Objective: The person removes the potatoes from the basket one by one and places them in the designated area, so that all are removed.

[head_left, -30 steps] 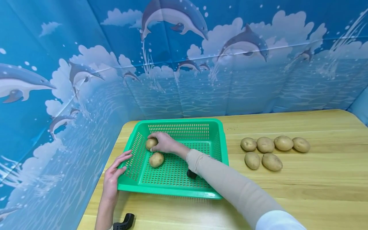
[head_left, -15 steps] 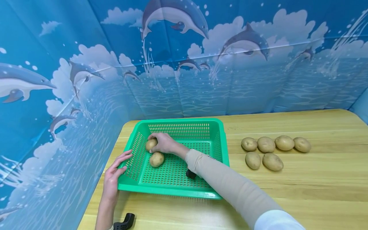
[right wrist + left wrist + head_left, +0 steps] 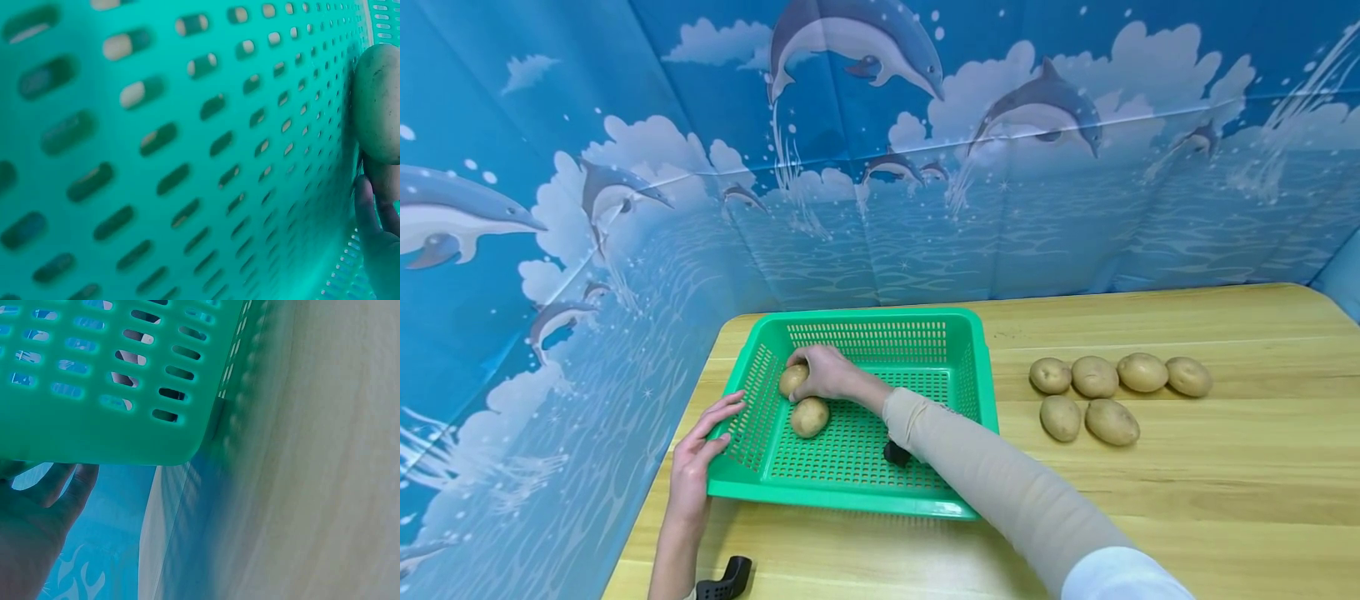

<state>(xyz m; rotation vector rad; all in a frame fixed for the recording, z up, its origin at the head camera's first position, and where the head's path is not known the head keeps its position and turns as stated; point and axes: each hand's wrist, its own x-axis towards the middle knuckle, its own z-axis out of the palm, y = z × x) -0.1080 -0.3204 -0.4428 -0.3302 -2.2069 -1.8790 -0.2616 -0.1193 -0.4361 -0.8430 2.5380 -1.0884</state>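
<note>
In the head view a green plastic basket (image 3: 857,503) with slotted walls stands on the table. Inside it, by the left wall, my right hand (image 3: 831,372) pinches a potato (image 3: 792,380) between thumb and fingers. Just in front of that one lies a second potato (image 3: 810,417), which looms large in the right wrist view as a pale potato (image 3: 381,103) above my fingers. My left hand (image 3: 691,467) rests its extended fingers against the basket's left rim. The left wrist view has this hand (image 3: 37,519) at the rim, partly hidden by the basket.
To the right of the basket, several potatoes (image 3: 1093,377) lie in two rows on the wooden table (image 3: 1210,500). A blue dolphin-print curtain (image 3: 925,233) hangs behind the table and along its left side. A black wrist-worn device (image 3: 726,579) shows by the left forearm.
The pinched potato and my right hand have shifted very slightly towards the near potato. My left hand and the basket stay where they were.
</note>
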